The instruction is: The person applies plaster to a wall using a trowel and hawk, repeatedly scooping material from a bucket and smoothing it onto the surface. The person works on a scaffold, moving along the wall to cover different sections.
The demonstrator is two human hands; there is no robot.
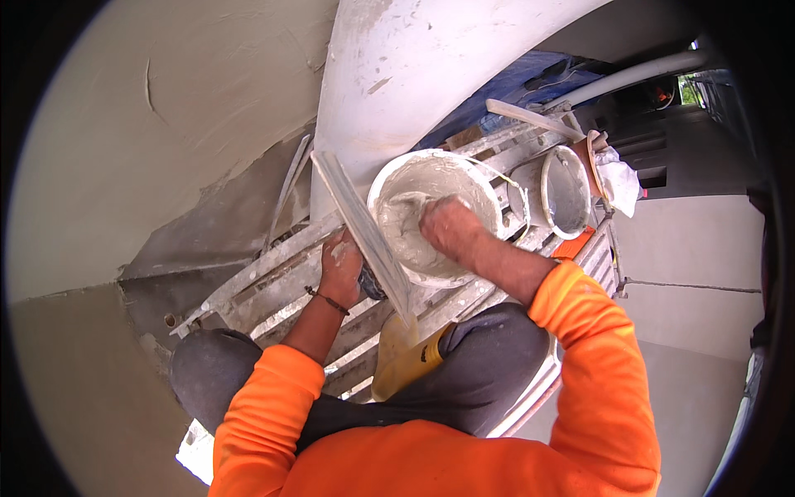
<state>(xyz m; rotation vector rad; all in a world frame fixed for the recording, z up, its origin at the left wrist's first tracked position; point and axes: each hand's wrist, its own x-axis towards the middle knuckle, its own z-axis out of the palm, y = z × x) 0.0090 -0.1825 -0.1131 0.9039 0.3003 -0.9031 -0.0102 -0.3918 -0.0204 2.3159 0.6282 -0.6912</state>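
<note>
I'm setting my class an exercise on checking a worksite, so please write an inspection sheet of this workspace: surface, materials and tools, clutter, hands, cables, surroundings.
Surface: pale, splashed slatted platform, gaps between slats.
Materials and tools: white round bucket containing wet grey paste; long flat grey board, tilted.
Clutter: second, pale grey bucket beside the first; crumpled white bag or cloth; flat bright-orange item.
Hands: right hand reaches into the white bucket, fingertips hidden; left hand is at the board and appears to hold it, grip partly hidden.
Cables: thin dark line across the right-hand wall; cord or cable, cannot tell.
Surroundings: large white smooth column; crumpled blue sheeting behind.
</note>
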